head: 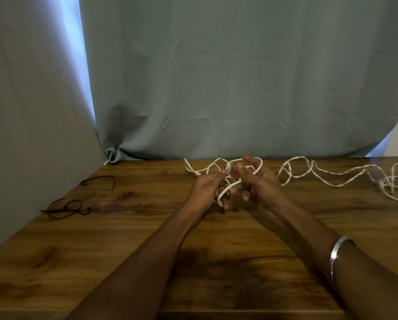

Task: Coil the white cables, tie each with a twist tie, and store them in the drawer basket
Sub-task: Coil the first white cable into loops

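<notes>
A white cable (225,191) is looped between both hands above the middle of the wooden table (128,239). My left hand (206,187) grips the loops, its fingers curled round them. My right hand (261,184) holds a strand of the same cable, and loops pass over its raised fingers. More white cable (332,174) trails loose and tangled across the table to the right, toward the edge of view. Two dark twist ties (66,207) (101,181) lie on the table at the left. No drawer basket is in view.
A grey-green curtain (216,77) hangs behind the table's far edge. A pale wall (31,112) runs along the left side. A silver bangle (336,252) circles my right wrist.
</notes>
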The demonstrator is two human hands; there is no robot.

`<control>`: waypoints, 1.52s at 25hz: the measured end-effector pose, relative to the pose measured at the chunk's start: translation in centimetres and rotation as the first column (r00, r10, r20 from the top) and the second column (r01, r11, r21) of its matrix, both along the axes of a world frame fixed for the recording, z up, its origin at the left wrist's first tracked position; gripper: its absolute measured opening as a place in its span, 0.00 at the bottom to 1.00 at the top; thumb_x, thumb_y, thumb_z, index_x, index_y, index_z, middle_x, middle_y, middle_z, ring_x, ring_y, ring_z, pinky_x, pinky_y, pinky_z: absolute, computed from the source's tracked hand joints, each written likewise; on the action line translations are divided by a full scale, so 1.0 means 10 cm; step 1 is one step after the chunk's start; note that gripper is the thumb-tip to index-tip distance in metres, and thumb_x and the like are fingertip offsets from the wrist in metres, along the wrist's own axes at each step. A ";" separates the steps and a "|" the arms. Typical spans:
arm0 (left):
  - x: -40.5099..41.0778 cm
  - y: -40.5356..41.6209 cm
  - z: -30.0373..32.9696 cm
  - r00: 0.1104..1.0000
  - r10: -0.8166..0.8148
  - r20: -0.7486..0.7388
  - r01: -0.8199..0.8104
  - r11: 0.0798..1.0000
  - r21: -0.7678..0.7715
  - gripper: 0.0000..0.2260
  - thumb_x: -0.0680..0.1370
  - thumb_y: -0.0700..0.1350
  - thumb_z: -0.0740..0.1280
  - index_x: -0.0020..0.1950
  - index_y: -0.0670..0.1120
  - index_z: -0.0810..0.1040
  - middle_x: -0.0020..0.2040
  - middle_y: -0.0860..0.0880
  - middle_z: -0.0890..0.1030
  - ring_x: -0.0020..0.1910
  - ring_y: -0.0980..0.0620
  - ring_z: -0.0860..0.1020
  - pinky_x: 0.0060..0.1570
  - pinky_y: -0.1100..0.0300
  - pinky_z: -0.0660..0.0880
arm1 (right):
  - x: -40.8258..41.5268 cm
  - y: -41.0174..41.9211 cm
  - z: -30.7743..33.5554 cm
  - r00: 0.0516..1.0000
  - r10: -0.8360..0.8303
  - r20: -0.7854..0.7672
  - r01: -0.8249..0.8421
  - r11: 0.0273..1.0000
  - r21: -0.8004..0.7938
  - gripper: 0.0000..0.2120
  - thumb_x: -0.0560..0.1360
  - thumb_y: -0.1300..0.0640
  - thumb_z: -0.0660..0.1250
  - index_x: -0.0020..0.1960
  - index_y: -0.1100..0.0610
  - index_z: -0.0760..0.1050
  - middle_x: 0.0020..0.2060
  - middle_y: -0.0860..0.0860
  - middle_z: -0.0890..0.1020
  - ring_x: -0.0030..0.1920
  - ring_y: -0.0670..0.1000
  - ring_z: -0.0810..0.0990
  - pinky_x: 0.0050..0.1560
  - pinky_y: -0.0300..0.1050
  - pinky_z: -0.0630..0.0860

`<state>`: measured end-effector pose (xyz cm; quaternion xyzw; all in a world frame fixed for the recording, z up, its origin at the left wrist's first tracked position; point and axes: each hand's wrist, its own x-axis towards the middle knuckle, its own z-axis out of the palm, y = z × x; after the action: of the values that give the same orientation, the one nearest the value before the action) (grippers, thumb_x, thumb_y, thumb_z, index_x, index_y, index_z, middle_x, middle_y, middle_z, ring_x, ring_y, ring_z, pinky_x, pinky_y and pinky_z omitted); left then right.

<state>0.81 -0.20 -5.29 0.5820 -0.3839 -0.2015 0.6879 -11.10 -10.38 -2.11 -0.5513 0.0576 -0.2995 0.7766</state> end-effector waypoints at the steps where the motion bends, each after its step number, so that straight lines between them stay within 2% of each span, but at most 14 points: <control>1: 0.00 0.00 0.01 1.000 0.001 -0.018 -0.001 1.000 -0.001 0.18 0.85 0.50 0.62 0.42 0.41 0.81 0.33 0.37 0.78 0.22 0.48 0.72 0.23 0.63 0.69 | -0.02 0.02 0.00 0.996 -0.075 -0.052 0.066 0.984 -0.165 0.14 0.79 0.54 0.71 0.62 0.57 0.76 0.44 0.55 0.89 0.26 0.50 0.82 0.20 0.38 0.71; 3: 0.00 0.00 0.03 0.994 0.037 -0.103 -0.040 0.999 -0.025 0.15 0.85 0.46 0.62 0.43 0.38 0.78 0.32 0.40 0.73 0.21 0.52 0.67 0.19 0.66 0.61 | -0.04 0.05 0.00 0.944 -0.308 -0.113 0.227 0.862 -0.453 0.21 0.76 0.41 0.70 0.46 0.61 0.83 0.27 0.51 0.84 0.22 0.48 0.78 0.23 0.38 0.69; 5: 0.01 0.00 0.07 0.969 0.071 -0.235 -0.089 0.994 -0.064 0.14 0.83 0.43 0.64 0.39 0.40 0.74 0.30 0.45 0.67 0.19 0.55 0.63 0.17 0.68 0.57 | -0.06 -0.01 -0.03 0.831 -0.556 -0.011 0.419 0.638 -0.646 0.30 0.73 0.31 0.67 0.32 0.58 0.78 0.21 0.48 0.76 0.23 0.48 0.74 0.29 0.42 0.69; 7: 0.05 0.02 0.11 0.927 0.058 -0.370 -0.111 0.986 -0.124 0.16 0.83 0.43 0.65 0.35 0.43 0.71 0.28 0.49 0.66 0.17 0.58 0.62 0.15 0.68 0.55 | -0.07 -0.09 -0.05 0.730 -0.663 0.166 0.561 0.443 -0.699 0.29 0.74 0.28 0.63 0.36 0.54 0.74 0.27 0.46 0.76 0.28 0.47 0.74 0.33 0.44 0.68; 10: 0.07 0.08 0.15 0.894 0.010 -0.447 -0.086 0.985 -0.151 0.16 0.83 0.43 0.64 0.35 0.44 0.70 0.27 0.50 0.65 0.16 0.59 0.62 0.14 0.68 0.55 | -0.06 -0.17 -0.05 0.673 -0.638 0.374 0.649 0.266 -0.713 0.18 0.80 0.39 0.64 0.58 0.52 0.75 0.50 0.47 0.78 0.44 0.45 0.79 0.42 0.42 0.76; 11: 0.06 0.09 0.15 0.907 0.000 -0.421 -0.061 0.989 -0.131 0.16 0.84 0.43 0.64 0.35 0.44 0.70 0.26 0.50 0.65 0.16 0.59 0.62 0.14 0.68 0.55 | -0.03 -0.19 -0.06 0.734 -0.565 0.378 0.604 0.288 -0.743 0.16 0.80 0.43 0.66 0.61 0.53 0.76 0.53 0.47 0.79 0.49 0.44 0.79 0.48 0.41 0.78; 13: 0.02 0.08 0.13 0.944 -0.013 -0.331 -0.014 0.997 -0.078 0.15 0.84 0.45 0.65 0.37 0.43 0.72 0.23 0.51 0.66 0.16 0.59 0.62 0.15 0.68 0.54 | 0.01 -0.18 -0.09 0.908 -0.390 0.151 0.327 0.438 -0.837 0.17 0.78 0.47 0.71 0.64 0.52 0.79 0.56 0.45 0.82 0.56 0.42 0.81 0.57 0.42 0.79; 16: 0.00 0.08 0.11 0.975 -0.007 -0.223 0.004 1.000 -0.016 0.13 0.83 0.46 0.67 0.41 0.42 0.77 0.22 0.51 0.66 0.17 0.58 0.63 0.17 0.68 0.56 | 0.04 -0.12 -0.17 0.968 -0.182 -0.174 -0.048 0.545 -0.837 0.21 0.75 0.52 0.76 0.67 0.49 0.78 0.56 0.42 0.85 0.56 0.39 0.83 0.54 0.37 0.78; 18: -0.01 0.10 0.10 0.984 -0.017 -0.179 0.018 1.000 0.003 0.14 0.83 0.45 0.67 0.39 0.41 0.78 0.22 0.51 0.66 0.17 0.58 0.63 0.17 0.68 0.56 | 0.02 -0.12 -0.17 0.975 -0.159 -0.154 -0.029 0.599 -0.800 0.17 0.76 0.57 0.76 0.63 0.49 0.81 0.52 0.43 0.86 0.52 0.39 0.84 0.48 0.32 0.77; 23: -0.03 0.09 0.08 0.981 -0.078 -0.177 0.088 0.995 0.052 0.13 0.83 0.46 0.67 0.42 0.39 0.80 0.25 0.47 0.68 0.19 0.55 0.65 0.18 0.66 0.60 | 0.02 -0.09 -0.17 0.971 -0.209 -0.117 0.044 0.636 -0.770 0.11 0.74 0.66 0.73 0.52 0.52 0.84 0.40 0.45 0.88 0.40 0.42 0.86 0.39 0.35 0.78; 27: 0.00 0.07 0.08 0.945 -0.183 -0.272 0.195 0.981 0.019 0.11 0.82 0.47 0.67 0.51 0.44 0.87 0.32 0.45 0.76 0.23 0.55 0.73 0.22 0.65 0.65 | 0.08 -0.08 -0.16 0.957 -0.270 -0.106 0.144 0.758 -0.636 0.16 0.74 0.68 0.72 0.57 0.53 0.78 0.41 0.50 0.87 0.39 0.48 0.87 0.38 0.43 0.80; 32: -0.03 0.15 0.14 0.900 -0.257 -0.353 0.304 0.949 0.083 0.13 0.84 0.45 0.63 0.47 0.44 0.86 0.25 0.48 0.74 0.19 0.57 0.72 0.17 0.67 0.65 | 0.06 -0.08 -0.11 0.973 -0.101 -0.207 -0.041 0.809 -0.586 0.25 0.76 0.74 0.65 0.65 0.51 0.68 0.51 0.53 0.86 0.39 0.50 0.86 0.36 0.44 0.79; 35: -0.04 0.14 0.11 0.897 -0.243 -0.368 0.295 0.951 0.091 0.12 0.82 0.45 0.65 0.43 0.43 0.81 0.22 0.50 0.70 0.17 0.57 0.66 0.17 0.66 0.62 | -0.01 -0.06 -0.07 0.965 0.028 -0.262 -0.168 0.830 -0.532 0.25 0.74 0.79 0.62 0.64 0.57 0.72 0.46 0.56 0.86 0.32 0.48 0.85 0.27 0.39 0.77; 38: 0.03 0.07 0.08 0.848 -0.133 -0.512 0.135 0.990 -0.034 0.08 0.78 0.44 0.68 0.44 0.40 0.79 0.25 0.49 0.68 0.20 0.54 0.67 0.23 0.64 0.71 | -0.08 -0.11 -0.07 0.976 -0.034 -0.214 -0.117 0.749 -0.652 0.17 0.75 0.70 0.72 0.61 0.58 0.80 0.48 0.53 0.88 0.45 0.51 0.88 0.42 0.43 0.84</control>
<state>1.14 0.54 -4.51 0.4802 -0.2261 -0.3973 0.7487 -11.87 -11.50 -2.77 -0.8200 0.0179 -0.2225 0.5270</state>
